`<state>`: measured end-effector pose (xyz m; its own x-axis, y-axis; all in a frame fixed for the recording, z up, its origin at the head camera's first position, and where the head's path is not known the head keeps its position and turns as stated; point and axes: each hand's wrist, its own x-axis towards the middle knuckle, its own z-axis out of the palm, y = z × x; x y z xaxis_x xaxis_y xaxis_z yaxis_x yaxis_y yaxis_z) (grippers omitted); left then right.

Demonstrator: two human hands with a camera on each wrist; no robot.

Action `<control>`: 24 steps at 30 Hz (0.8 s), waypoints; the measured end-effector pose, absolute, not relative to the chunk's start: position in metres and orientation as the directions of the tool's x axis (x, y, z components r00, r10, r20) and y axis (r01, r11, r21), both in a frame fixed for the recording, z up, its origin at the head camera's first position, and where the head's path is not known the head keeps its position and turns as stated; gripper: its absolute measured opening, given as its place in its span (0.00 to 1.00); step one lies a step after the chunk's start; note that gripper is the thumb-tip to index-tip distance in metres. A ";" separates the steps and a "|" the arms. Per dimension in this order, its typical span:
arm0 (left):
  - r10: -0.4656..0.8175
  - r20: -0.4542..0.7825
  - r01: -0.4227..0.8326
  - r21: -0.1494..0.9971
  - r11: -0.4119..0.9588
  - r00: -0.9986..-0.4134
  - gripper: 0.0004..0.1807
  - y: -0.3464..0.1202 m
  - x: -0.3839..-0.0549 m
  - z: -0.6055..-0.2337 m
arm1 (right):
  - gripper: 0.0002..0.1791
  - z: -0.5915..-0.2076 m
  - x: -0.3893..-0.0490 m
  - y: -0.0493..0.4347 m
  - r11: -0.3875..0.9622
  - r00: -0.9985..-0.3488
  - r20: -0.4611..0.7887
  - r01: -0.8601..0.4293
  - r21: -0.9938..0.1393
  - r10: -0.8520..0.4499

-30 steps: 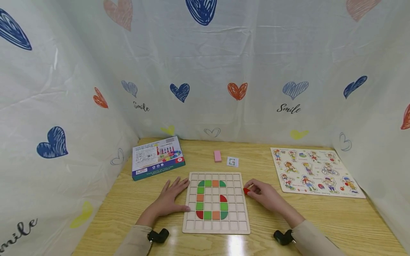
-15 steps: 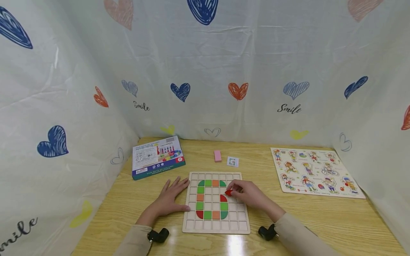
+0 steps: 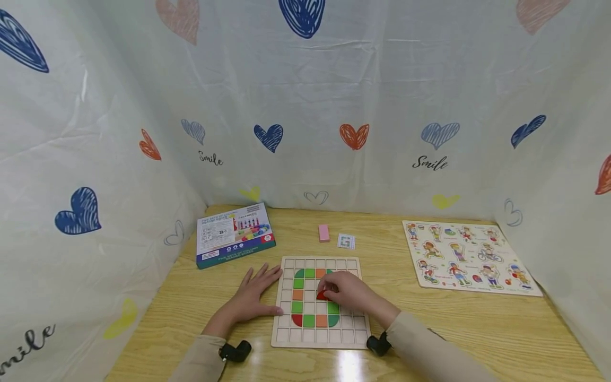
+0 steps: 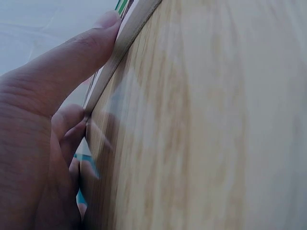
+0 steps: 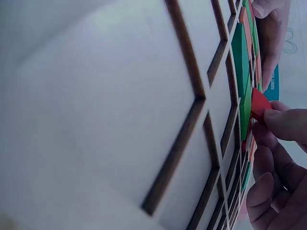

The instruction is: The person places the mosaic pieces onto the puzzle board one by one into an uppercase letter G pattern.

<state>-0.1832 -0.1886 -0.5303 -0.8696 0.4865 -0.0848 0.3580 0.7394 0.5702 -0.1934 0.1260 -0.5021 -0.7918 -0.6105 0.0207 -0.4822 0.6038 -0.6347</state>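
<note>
In the head view a wooden grid board lies on the table, with green, orange and red tiles set in a ring of its squares. My right hand is over the middle of the board and pinches a red rounded-corner tile between thumb and fingers. The tile stands tilted close over the grid beside a green tile in the right wrist view. My left hand rests spread at the board's left edge; its thumb touches that edge. The right hand covers part of the ring's right side.
Behind the board are a pink block and a small pattern card. A game box lies at the back left. A picture puzzle board lies to the right. Printed curtains hang around the table.
My right hand has moved left from the board's right edge to over its middle, carrying the red tile. The left hand has stayed in place.
</note>
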 end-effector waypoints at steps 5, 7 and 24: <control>0.484 -0.086 0.354 0.572 0.740 -0.871 0.55 -0.189 -0.183 -0.532 | 0.04 -0.500 -0.191 0.121 0.625 -0.779 0.042 -0.533 -0.571 -0.626; 0.483 -0.086 0.354 0.570 0.741 -0.871 0.55 -0.190 -0.183 -0.531 | 0.02 -0.499 -0.190 0.121 0.629 -0.772 0.052 -0.554 -0.546 -0.634; 0.484 -0.088 0.358 0.560 0.747 -0.871 0.56 -0.190 -0.183 -0.533 | 0.05 -0.501 -0.187 0.122 0.642 -0.760 0.104 -0.606 -0.469 -0.642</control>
